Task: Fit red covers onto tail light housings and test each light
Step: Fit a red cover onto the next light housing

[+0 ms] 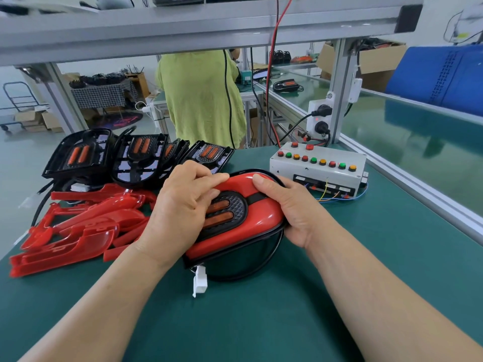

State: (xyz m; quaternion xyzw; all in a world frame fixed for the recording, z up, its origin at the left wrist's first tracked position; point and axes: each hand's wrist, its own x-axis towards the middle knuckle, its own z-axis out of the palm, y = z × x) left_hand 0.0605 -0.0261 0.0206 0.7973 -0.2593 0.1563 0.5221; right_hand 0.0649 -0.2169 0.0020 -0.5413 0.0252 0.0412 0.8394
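Resting on the table [261,322] at the centre of the frame, a red cover [264,212] is seated over a black housing [235,250], whose rim shows as a dark line along the lower edge. The left hand [180,205] is laid on top with bent fingers bearing down by the ribbed insert, its thumb hidden. This grip is judged to be for pressing the cover home. The right hand [295,212] is closed round the right end, thumb on top and fingers tucked under the edge, so that cover and housing are squeezed together and kept from sliding.

The cable [261,265] is looped below the housing, and its white connector [200,280] lies free just under it, not plugged in, so testing is judged not yet begun. The test box [318,163] is placed near, right of centre, within reach of the cable. Spare covers [78,226] are heaped at the left and bare housings [136,158] are stacked above them, probably as stock for the next fits.
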